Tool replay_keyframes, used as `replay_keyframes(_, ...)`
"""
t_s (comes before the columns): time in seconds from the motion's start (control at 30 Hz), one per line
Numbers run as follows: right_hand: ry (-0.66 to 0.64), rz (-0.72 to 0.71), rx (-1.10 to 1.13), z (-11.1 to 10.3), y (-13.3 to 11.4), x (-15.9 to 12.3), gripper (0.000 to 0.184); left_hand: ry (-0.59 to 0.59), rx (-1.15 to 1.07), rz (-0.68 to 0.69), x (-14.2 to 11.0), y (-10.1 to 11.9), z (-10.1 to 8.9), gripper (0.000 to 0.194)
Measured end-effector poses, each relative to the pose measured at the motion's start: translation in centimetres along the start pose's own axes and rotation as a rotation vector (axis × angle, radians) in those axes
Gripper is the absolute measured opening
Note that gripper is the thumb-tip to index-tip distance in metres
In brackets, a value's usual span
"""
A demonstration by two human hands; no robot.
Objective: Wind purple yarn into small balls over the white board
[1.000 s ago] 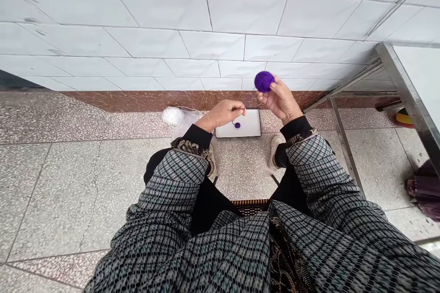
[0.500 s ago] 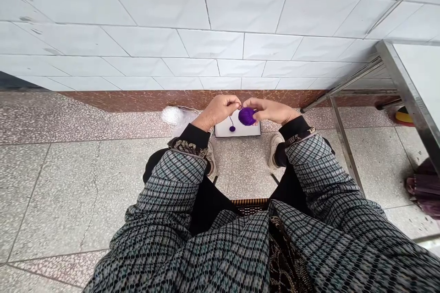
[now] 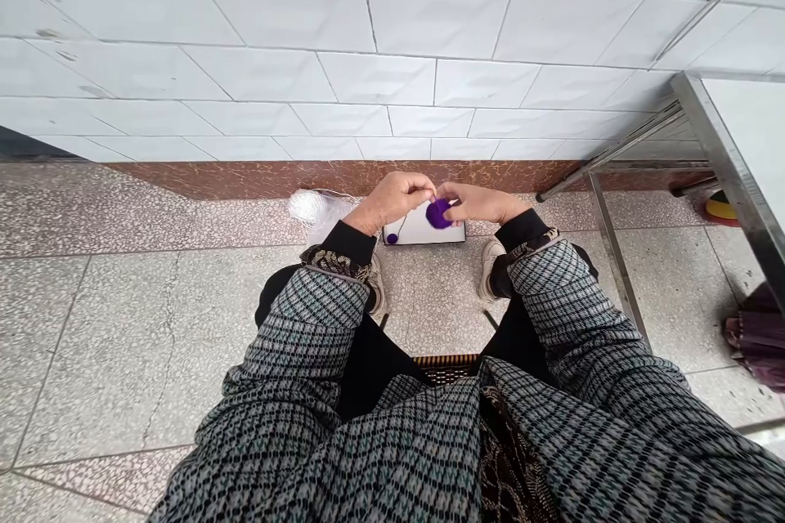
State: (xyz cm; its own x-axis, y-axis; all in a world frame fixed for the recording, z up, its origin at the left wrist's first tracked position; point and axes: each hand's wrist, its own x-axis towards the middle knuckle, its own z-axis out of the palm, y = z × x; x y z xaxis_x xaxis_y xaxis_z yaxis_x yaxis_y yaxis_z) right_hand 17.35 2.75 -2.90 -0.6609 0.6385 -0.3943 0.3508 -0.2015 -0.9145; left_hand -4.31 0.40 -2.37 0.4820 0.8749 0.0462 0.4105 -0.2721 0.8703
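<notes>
My right hand (image 3: 482,203) is closed around a small purple ball of yarn (image 3: 437,213), held in front of my knees. My left hand (image 3: 392,198) is closed in a pinch on the purple yarn strand right beside the ball, and the two hands almost touch. From the left hand a thin strand (image 3: 401,225) hangs down to a small purple bead-like piece (image 3: 392,239). Below the hands a white tray (image 3: 423,230) lies on the floor by my feet.
A white ball of yarn (image 3: 308,206) lies on the floor left of the tray, near the wall's brown skirting. A metal table leg and frame (image 3: 613,261) stand at the right, with a dark bundle (image 3: 757,339) and a yellow-red object (image 3: 722,209) beyond. A woven seat edge (image 3: 446,368) shows between my legs.
My right hand came down from in front of the wall tiles with the purple ball and met the left hand. The small hanging piece has swung to the left.
</notes>
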Motion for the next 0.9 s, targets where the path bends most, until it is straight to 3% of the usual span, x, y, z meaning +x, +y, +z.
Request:
replay_keyframes(0.07, -0.127, -0.073, 0.102, 0.0, -0.5, -0.5, 0.036, 0.083, 0.023, -0.045, 0.2, -0.5, -0.3, 0.018)
replay_keyframes(0.1, -0.112, -0.136, 0.185, 0.0, -0.8, -0.7, 0.038, 0.104, 0.034, -0.070, 0.2, -0.8, -0.3, 0.018)
replay_keyframes(0.17, 0.047, -0.254, 0.331, -0.4, -1.4, -0.9, 0.044, 0.097, 0.048, -0.099, 0.3, -1.1, -0.3, 0.018)
replay_keyframes(0.3, 0.411, -0.300, 0.418, -0.8, -1.7, -0.3, 0.049, -0.109, 0.042, -0.040, 0.1, -0.6, 0.2, 0.017)
replay_keyframes(0.37, 0.459, -0.248, 0.389, -0.8, -1.1, 0.3, 0.044, -0.238, 0.009, -0.009, -0.1, 0.1, 0.4, 0.018)
replay_keyframes(0.43, 0.458, -0.169, 0.288, -0.5, -0.4, 0.8, 0.037, -0.294, -0.017, 0.002, -0.3, 0.6, 0.5, 0.020)
replay_keyframes(0.5, 0.395, -0.075, 0.118, -0.2, 0.1, 0.9, 0.035, -0.247, -0.018, 0.002, -0.4, 0.7, 0.3, 0.020)
replay_keyframes(0.57, 0.222, -0.003, -0.018, 0.2, 0.1, 0.5, 0.035, -0.135, -0.001, -0.008, -0.3, 0.4, 0.0, 0.018)
replay_keyframes(0.63, 0.012, -0.005, -0.016, 0.3, -0.3, -0.1, 0.035, -0.019, 0.033, -0.042, -0.2, -0.2, -0.3, 0.016)
replay_keyframes(0.7, -0.077, -0.098, 0.122, 0.3, -1.0, -0.7, 0.037, 0.064, 0.067, -0.091, 0.0, -0.8, -0.4, 0.016)
replay_keyframes(0.8, 0.087, -0.288, 0.350, -0.4, -1.6, -0.9, 0.045, 0.052, 0.078, -0.128, 0.1, -1.2, -0.1, 0.017)
replay_keyframes(0.9, 0.362, -0.330, 0.431, -1.0, -1.5, -0.3, 0.048, -0.135, 0.054, -0.070, 0.1, -0.7, 0.4, 0.016)
